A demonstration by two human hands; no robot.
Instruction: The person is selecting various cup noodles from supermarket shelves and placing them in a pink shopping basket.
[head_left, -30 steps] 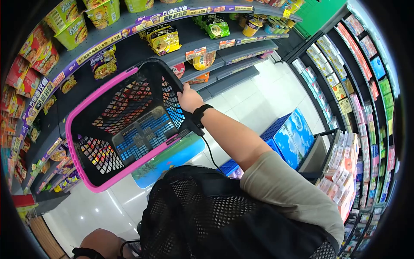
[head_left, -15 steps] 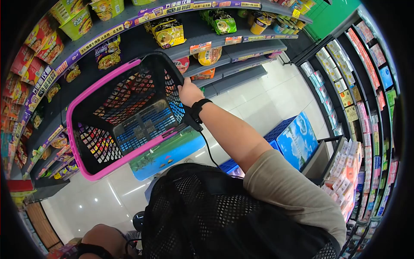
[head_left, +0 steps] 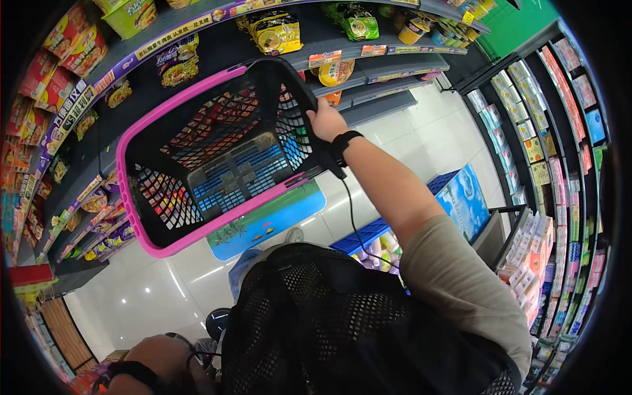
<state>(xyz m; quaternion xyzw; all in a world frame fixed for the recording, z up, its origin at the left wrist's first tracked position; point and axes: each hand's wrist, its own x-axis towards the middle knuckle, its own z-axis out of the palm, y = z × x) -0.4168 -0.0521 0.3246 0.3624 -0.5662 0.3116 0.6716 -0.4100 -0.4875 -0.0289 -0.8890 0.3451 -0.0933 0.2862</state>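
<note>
A black plastic shopping basket with a pink rim hangs tilted in front of me, its mouth facing me. My right hand is closed around the black handle at the basket's right side. Through its lattice walls and bottom I see coloured packets and a blue surface; no goods show inside. A black band with a cable is on my right wrist. My left arm is at the bottom left edge, bent, with a black strap; its hand is not in view.
Shelves of instant noodle packets, bowls and tubs curve round the front and left. A blue picture mat lies on the tiled floor. To the right stand a blue crate, a bin of boxes and tall racks of packaged goods.
My right hand and the basket have shifted to the right and slightly up in the view. The grip on the handle is the same. My left arm shows a little more at the bottom.
</note>
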